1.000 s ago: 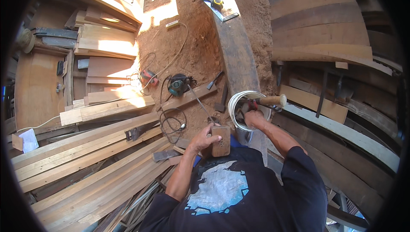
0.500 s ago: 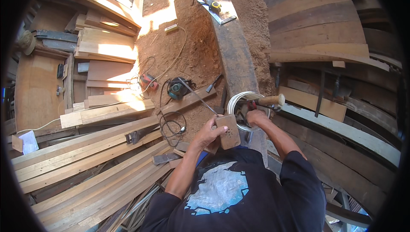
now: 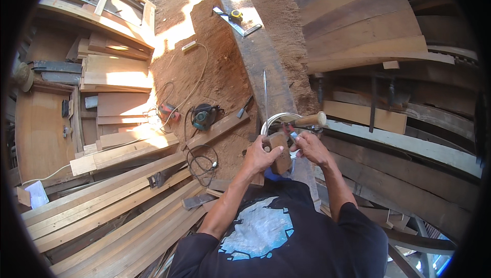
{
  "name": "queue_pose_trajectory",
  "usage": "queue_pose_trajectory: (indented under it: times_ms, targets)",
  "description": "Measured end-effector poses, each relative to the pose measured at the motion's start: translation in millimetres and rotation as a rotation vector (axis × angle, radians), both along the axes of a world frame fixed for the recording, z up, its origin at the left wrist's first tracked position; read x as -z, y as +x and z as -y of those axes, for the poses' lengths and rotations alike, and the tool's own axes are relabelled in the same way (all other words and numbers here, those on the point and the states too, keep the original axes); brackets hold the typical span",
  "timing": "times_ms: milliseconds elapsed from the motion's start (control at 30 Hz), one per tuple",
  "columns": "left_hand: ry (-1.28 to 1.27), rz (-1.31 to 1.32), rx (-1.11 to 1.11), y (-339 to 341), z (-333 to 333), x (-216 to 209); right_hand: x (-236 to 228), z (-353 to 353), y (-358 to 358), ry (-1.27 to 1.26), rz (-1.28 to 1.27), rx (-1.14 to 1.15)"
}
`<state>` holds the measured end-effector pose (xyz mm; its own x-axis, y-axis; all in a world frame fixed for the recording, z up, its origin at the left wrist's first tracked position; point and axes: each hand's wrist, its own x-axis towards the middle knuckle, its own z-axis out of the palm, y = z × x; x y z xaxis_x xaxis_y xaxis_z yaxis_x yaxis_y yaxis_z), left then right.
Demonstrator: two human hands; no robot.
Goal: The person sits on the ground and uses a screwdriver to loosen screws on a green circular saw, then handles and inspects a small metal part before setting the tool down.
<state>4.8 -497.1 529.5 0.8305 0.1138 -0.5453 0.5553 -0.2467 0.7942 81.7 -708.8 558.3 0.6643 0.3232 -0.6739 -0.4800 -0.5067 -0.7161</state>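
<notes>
My left hand [image 3: 262,155] is closed around a brown wooden block [image 3: 280,150]. From that hand a long thin metal rod [image 3: 265,96] points away over the plank; how it meets the block is hidden. My right hand [image 3: 312,148], fingers pinched, is beside the block with a small light-blue-ended thing [image 3: 293,135] at its fingertips, whose kind I cannot tell. Just beyond both hands stands a white round bucket [image 3: 276,118], partly covered by them. A tool with a thick, light wooden handle [image 3: 309,120] lies across its top.
On the long plank [image 3: 266,58] lie a metal square [image 3: 250,29] and a yellow-black tape measure [image 3: 236,16]. A corded green power tool [image 3: 203,116], a red one [image 3: 169,111] and a chisel [image 3: 244,107] are to the left. Stacked boards [image 3: 123,78] flank both sides.
My right hand has come out of the bucket to the block, with a small thing at its fingertips. The rod has swung from pointing far left to nearly straight ahead, and the block has turned.
</notes>
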Motion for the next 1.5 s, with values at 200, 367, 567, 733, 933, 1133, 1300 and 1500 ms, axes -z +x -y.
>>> queue_pose_trajectory:
  times_ms: [200,367,567,733,933,1133,1300,1500]
  targets:
    - [-0.271,-0.101,-0.172,14,-3,10,6,-16,-10,-0.157,0.322,-0.131]
    - [-0.3,-0.169,-0.106,23,-8,1,18,-7,-4,-0.256,0.41,-0.16]
    - [-0.249,-0.164,-0.006,17,-31,-29,29,19,8,0.312,0.307,0.234]
    - [-0.141,-0.123,0.153,25,-29,-48,-25,-6,19,0.559,0.159,0.105]
    - [-0.052,-0.09,0.324,23,8,-20,-41,-40,23,0.402,0.239,-0.258]
    - [-0.411,0.076,0.07,18,-21,-43,-69,-18,30,0.087,0.505,-0.103]
    - [-0.663,0.154,-0.293,11,-73,-35,-41,-7,15,0.052,0.507,-0.029]
    - [-0.915,0.516,-0.476,26,-47,-40,-37,-13,-2,-0.02,0.465,-0.344]
